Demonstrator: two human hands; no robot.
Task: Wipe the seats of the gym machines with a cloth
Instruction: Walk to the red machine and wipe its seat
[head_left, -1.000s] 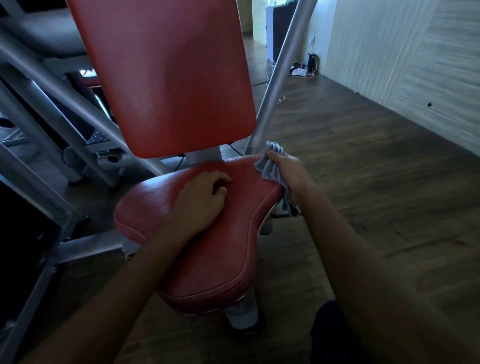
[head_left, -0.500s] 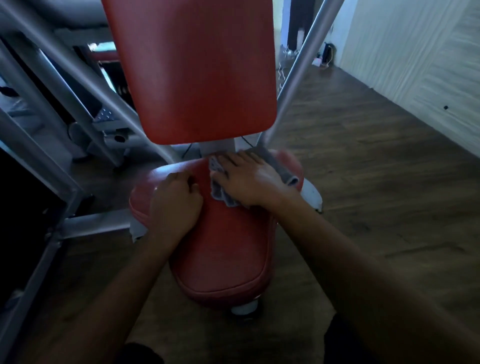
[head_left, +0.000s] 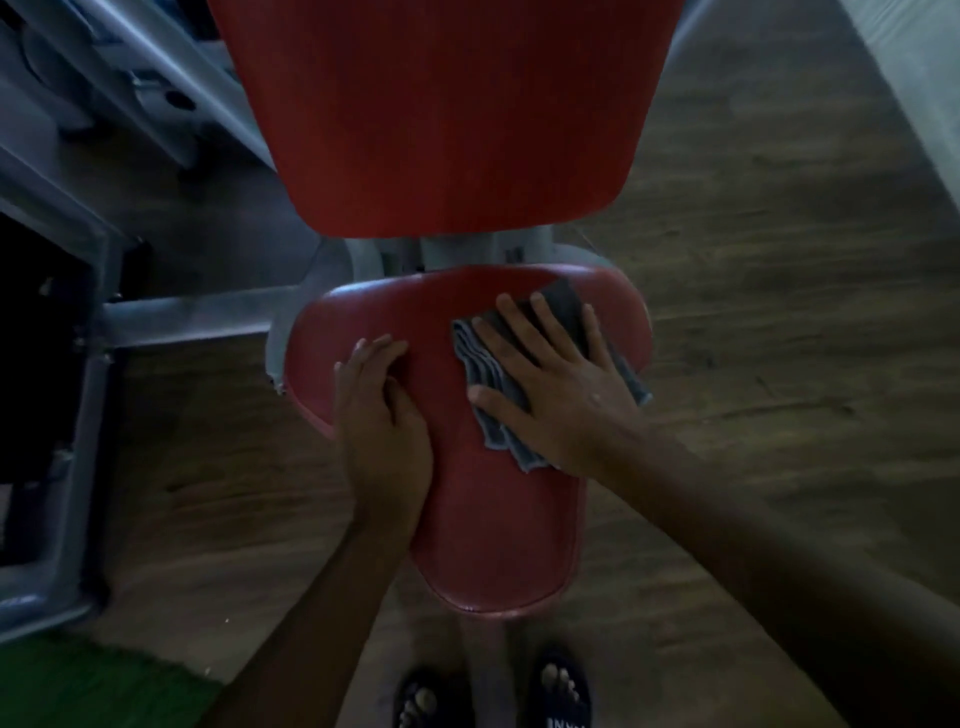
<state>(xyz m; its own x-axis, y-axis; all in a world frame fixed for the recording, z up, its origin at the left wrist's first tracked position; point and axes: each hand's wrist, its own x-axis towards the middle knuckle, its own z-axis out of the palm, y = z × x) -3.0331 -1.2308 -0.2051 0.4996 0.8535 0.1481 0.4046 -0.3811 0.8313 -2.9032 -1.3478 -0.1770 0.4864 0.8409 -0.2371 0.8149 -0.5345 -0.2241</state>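
A red padded seat (head_left: 498, 540) of a gym machine lies below me, with its red backrest (head_left: 447, 114) rising behind it. A folded grey cloth (head_left: 483, 374) is spread on the seat's rear right part. My right hand (head_left: 556, 384) presses flat on the cloth, fingers apart. My left hand (head_left: 382, 415) rests on the seat's left side, fingers partly curled, holding nothing that I can see.
Grey steel frame bars (head_left: 171, 317) of the machine run along the left. A dark wooden floor (head_left: 779, 312) surrounds the seat. A green mat (head_left: 78, 686) lies at the lower left. My feet in dark sandals (head_left: 561, 691) stand just below the seat's front.
My right hand brought the cloth from the seat's right edge onto its top, then slid it back towards the right. The view tilted down over the seat.
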